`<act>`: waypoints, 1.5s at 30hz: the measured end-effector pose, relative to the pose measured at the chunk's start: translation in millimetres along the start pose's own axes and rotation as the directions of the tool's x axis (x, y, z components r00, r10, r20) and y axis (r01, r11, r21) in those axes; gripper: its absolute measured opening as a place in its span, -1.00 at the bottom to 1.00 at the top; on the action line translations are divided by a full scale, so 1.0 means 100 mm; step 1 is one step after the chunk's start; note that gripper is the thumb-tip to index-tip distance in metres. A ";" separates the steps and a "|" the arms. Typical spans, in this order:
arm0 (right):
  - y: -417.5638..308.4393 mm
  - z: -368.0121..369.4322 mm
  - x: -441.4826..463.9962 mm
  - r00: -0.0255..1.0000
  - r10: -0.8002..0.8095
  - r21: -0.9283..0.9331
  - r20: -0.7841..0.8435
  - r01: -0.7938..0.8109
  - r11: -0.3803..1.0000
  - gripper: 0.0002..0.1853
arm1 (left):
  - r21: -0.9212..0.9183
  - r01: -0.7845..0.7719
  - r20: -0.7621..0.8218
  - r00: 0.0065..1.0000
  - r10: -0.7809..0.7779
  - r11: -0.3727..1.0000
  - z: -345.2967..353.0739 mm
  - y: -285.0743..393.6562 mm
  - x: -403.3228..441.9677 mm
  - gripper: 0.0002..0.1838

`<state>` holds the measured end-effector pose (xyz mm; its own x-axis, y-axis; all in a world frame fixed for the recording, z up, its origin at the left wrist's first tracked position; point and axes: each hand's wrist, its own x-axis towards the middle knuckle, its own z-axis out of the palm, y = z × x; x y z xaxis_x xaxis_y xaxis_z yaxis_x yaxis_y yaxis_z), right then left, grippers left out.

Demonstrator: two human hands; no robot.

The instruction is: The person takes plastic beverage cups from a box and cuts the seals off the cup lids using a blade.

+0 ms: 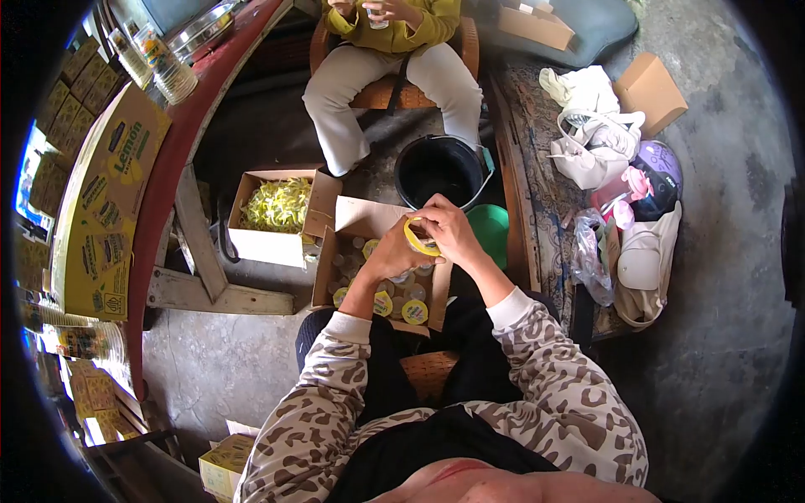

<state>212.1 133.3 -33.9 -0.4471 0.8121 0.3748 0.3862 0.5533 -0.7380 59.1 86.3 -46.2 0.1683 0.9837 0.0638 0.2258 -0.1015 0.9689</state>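
In the head view, the person sits with both forearms, in spotted sleeves (553, 369), stretched forward. The left hand (391, 254) has its fingers curled around a small cup with a yellow rim (418, 241), gripping it from the side. The right hand (450, 233) has its fingers bent and closed in at the top of the same cup; exactly which fingertips touch the rim is too small to tell. The cup is held tilted between the two hands, above the near part of an open cardboard box (369, 216). In that box stand clear cups, several with round yellow lids (414, 312).

Left of it, a second carton (267, 248) holds a heap of yellow strips (278, 205). Beyond the hands are a black bucket (436, 172) and, just beside it, a green basin (490, 233). Across from the person, a co-worker (394, 42) in a mustard top sits on a chair and holds a clear cup (378, 17).

At the left, a red table (159, 218) bears a yellow lemon carton (113, 193), stacked cups (168, 71) and a metal bowl (201, 32). On the right, a patterned bench (537, 151) carries pale bags (591, 163), a purple helmet (660, 172) and a light cap (641, 266).
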 end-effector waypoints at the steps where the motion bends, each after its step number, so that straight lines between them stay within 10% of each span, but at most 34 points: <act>1: -0.03 -0.01 0.00 1.000 -0.011 0.013 0.002 0.011 1.000 -0.87 | 0.005 0.002 0.006 1.000 -0.002 1.000 0.00 0.01 -0.01 -0.28; 4: 0.02 0.02 -0.04 0.996 0.061 0.077 -0.058 -0.056 0.995 -0.88 | -0.126 0.181 0.223 0.963 -0.150 0.975 0.02 0.06 -0.02 -0.39; 15: 0.37 0.19 -0.02 0.831 0.535 0.530 -0.150 -0.389 0.754 -0.82 | 0.259 -0.046 -0.107 0.991 0.076 0.965 0.33 -0.01 0.05 -0.50; 28: 0.40 0.29 0.00 0.734 0.618 0.449 -0.281 -0.469 0.761 -0.82 | 0.333 0.023 -0.200 0.979 0.047 0.943 0.37 0.02 0.03 -0.38; 38: 0.54 0.05 0.04 0.523 0.834 0.895 -0.176 -0.267 0.357 -0.82 | 0.318 -0.158 -0.250 0.937 0.243 0.935 0.41 0.10 -0.06 -0.54; 45: 0.27 -0.39 0.03 0.795 0.607 0.624 0.012 -0.480 0.616 -0.84 | 0.209 -0.042 -0.238 0.967 0.092 0.977 0.18 0.02 -0.16 -0.36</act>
<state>252.9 158.2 -30.8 -0.1310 0.9789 -0.1571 -0.0510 -0.1649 -0.9850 74.4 67.7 -49.7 -0.0448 0.9772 0.2077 0.4138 -0.1711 0.8941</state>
